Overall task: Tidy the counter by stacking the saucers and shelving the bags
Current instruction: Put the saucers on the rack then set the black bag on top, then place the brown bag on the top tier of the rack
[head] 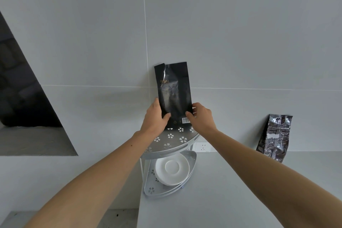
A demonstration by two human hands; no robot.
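Nearest us lay our two bare forearms, reaching up from the lower corners toward the corner rack (172,142). Our left hand (155,116) and right hand (201,115) each pinched a lower side edge of the black bag (174,90), thumbs across its front, holding it upright with its base at the back edge of the rack's top shelf, against the tiled wall (92,42). We judged the shelving step to be under way: the saucers (173,169) already sat stacked on the lower shelf, so the bags were what remained. The next move seemed to call for settling this bag so it stood or leaned without tipping, then letting go and fetching the second bag (275,137), which leaned on the wall at the counter's (222,190) back edge, well to the right. The held bag looked like matte foil, flat and creased, its top torn at one corner (a barcode showed near its base). The rack was pale metal, punched with flower-shaped holes; the saucers were glossy, white, round
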